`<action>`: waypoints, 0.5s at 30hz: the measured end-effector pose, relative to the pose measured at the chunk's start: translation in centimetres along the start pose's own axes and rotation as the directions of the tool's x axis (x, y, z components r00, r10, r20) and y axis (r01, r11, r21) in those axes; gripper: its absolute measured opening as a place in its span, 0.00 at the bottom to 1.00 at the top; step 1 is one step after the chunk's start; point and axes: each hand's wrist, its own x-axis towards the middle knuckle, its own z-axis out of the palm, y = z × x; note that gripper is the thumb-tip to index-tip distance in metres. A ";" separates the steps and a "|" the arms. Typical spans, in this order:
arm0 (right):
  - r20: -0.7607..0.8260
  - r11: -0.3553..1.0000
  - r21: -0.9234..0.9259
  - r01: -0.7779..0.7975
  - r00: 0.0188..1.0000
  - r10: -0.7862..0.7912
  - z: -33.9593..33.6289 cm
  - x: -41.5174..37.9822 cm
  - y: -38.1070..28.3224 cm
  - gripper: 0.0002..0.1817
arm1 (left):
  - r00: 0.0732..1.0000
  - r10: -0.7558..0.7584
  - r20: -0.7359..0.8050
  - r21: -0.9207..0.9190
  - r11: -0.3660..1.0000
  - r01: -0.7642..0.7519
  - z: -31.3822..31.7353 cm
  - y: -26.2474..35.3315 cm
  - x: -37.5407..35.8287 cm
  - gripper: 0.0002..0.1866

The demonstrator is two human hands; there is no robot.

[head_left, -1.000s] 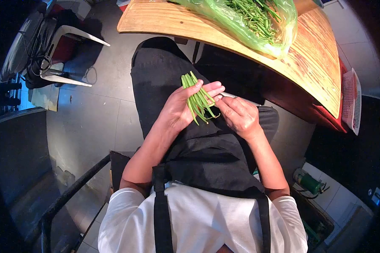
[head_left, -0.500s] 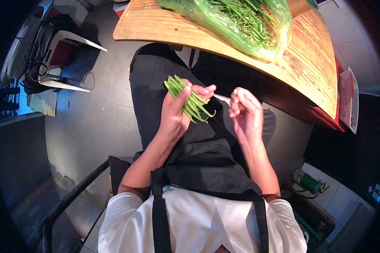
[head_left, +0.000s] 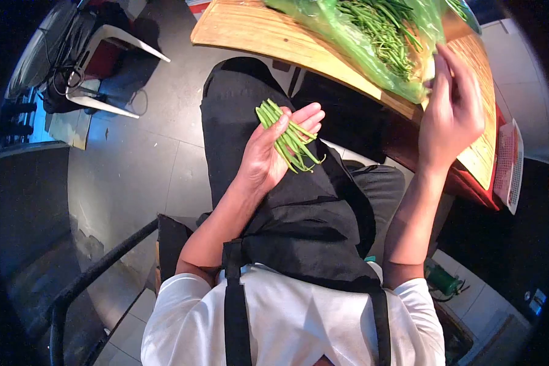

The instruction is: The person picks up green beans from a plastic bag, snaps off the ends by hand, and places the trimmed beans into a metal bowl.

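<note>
A small bunch of green beans [head_left: 294, 141] lies across my left hand [head_left: 263, 157], pinned by the thumb against the palm above my lap. My right hand [head_left: 454, 113] is up over the table's right part, beside the edge of a green plastic bag [head_left: 314, 43]. Its fingers are stretched forward and somewhat apart, and I see nothing in them. Inside the opened bag is a heap of more green beans [head_left: 389, 52]. The bag rests on the wooden table [head_left: 244, 27].
To the left stands a white plastic chair [head_left: 119, 107] with dark items on it. A white basket [head_left: 509, 165] is beside the table's right end. A black metal rail [head_left: 104, 271] runs at my lower left, and a green device [head_left: 442, 279] is on the floor at right.
My right hand has moved from above my lap up and right to the bag, its fingers opening out. My left hand still holds the green beans. The view has shifted slightly.
</note>
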 end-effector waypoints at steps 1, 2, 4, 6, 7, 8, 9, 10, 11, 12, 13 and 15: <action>0.077 0.980 0.078 -0.182 0.981 0.176 -0.4 -1.4 -1.0 0.08 | 1.000 0.010 0.006 0.011 1.000 -0.010 0.0 0.1 0.1 0.10; 0.163 0.921 0.138 -0.365 0.925 0.342 -0.9 -2.9 -1.7 0.07 | 1.000 0.015 0.013 0.025 1.000 -0.015 0.0 -0.1 0.2 0.10; 0.430 0.903 0.147 -0.405 0.848 0.310 -0.8 -6.5 -2.5 0.05 | 1.000 0.015 0.005 0.040 0.999 -0.016 0.0 -0.2 0.3 0.10; 0.628 0.901 0.234 -0.365 0.764 0.147 0.1 -9.5 -2.7 0.06 | 1.000 0.016 -0.002 0.058 0.998 -0.016 -0.1 -0.2 0.5 0.10; 0.646 0.892 0.215 -0.397 0.743 0.175 0.7 -11.3 -2.8 0.06 | 1.000 0.025 0.000 0.082 0.996 -0.025 -0.1 -0.3 0.4 0.10; 0.660 0.884 0.196 -0.426 0.724 0.202 1.2 -12.6 -2.9 0.07 | 0.999 0.034 0.007 0.107 0.994 -0.034 -0.1 -0.4 0.5 0.10; 0.657 0.883 0.191 -0.429 0.724 0.210 1.6 -13.0 -3.2 0.07 | 1.000 0.025 0.009 0.108 0.994 -0.026 -0.1 -0.4 0.6 0.10; 0.637 0.901 0.131 -0.414 0.731 0.243 1.9 -13.2 -3.4 0.07 | 1.000 0.022 0.014 0.135 0.991 -0.024 -0.1 -0.4 0.6 0.10; 0.615 0.915 0.073 -0.396 0.740 0.272 2.1 -13.3 -3.4 0.07 | 1.000 0.022 0.021 0.162 0.986 -0.025 0.0 -0.4 0.7 0.09; 0.611 0.915 0.072 -0.396 0.743 0.274 2.2 -13.2 -3.3 0.07 | 1.000 0.019 0.025 0.163 0.986 -0.023 0.0 -0.5 0.7 0.09; 0.628 0.910 0.077 -0.408 0.729 0.274 2.3 -13.1 -3.2 0.08 | 0.999 0.023 0.026 0.193 0.981 -0.028 0.1 -0.5 0.7 0.09; 0.644 0.905 0.087 -0.417 0.716 0.268 2.5 -12.9 -2.9 0.08 | 0.999 0.033 0.029 0.225 0.974 -0.039 0.1 -0.6 0.7 0.09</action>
